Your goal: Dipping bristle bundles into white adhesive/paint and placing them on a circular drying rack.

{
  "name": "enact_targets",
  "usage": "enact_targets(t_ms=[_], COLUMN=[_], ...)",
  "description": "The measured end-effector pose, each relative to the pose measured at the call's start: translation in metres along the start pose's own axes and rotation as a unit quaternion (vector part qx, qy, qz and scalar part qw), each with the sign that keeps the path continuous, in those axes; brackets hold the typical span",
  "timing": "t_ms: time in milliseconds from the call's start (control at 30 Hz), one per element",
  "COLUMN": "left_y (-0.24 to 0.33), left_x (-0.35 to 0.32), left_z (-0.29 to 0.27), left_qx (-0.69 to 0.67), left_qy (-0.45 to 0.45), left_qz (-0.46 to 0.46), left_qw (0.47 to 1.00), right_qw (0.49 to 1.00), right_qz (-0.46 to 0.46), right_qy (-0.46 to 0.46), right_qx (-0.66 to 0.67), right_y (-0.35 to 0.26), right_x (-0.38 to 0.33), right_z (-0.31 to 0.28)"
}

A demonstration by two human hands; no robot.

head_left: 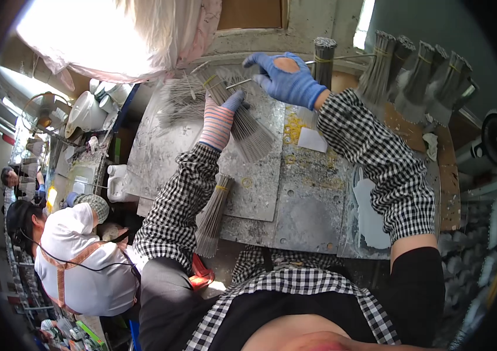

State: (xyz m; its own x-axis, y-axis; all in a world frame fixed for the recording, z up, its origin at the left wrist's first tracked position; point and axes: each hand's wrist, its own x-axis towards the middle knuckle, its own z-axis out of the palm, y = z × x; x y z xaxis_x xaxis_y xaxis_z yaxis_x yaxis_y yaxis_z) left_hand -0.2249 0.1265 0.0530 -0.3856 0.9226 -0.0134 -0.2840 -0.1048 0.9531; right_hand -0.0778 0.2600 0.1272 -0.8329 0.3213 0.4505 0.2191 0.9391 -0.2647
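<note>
My left hand (219,120), in a pink-and-blue striped glove, is closed round a bundle of thin grey wires (249,131). A yellow band circles the bundle near its upper end, and the wires fan out toward the lower right. My right hand (289,81), in a blue glove with an opening over the back, grips a thin metal rod (238,84). One end of the rod reaches the bundle; a rod length also shows beyond the hand on the right. Loose wires (181,102) lie to the left of the held bundle.
Banded wire bundles (377,70) stand upright along the back right, and another bundle (213,216) leans at the table's front edge. A white paper piece (313,140) lies on the stained metal tabletop (248,193). People (84,263) sit at the left beside a cluttered bench.
</note>
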Motion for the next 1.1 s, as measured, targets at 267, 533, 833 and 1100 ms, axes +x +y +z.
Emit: enact_targets(t_ms=[267,533,833,1100], left_y=[-0.011,-0.002,-0.042,-0.041], left_x=[0.026,0.043,0.103,0.126], left_z=[0.068,0.125,0.141,0.146], left_qx=[0.006,0.032,0.264,0.116], left_qy=[-0.032,-0.086,-0.042,-0.143], left_qz=[0.011,-0.071,0.039,0.123], left_qw=[0.999,0.993,0.963,0.975], right_qw=[0.971,0.936,0.882,0.859], right_qz=[-0.092,0.33,0.24,0.168], right_qy=[0.143,0.018,0.119,0.137], right_qx=[-0.17,-0.117,0.387,0.463], right_y=[0.003,0.065,0.059,0.079], right_x=[-0.035,-0.089,-0.059,-0.049], right_z=[-0.054,-0.102,-0.055,-0.074])
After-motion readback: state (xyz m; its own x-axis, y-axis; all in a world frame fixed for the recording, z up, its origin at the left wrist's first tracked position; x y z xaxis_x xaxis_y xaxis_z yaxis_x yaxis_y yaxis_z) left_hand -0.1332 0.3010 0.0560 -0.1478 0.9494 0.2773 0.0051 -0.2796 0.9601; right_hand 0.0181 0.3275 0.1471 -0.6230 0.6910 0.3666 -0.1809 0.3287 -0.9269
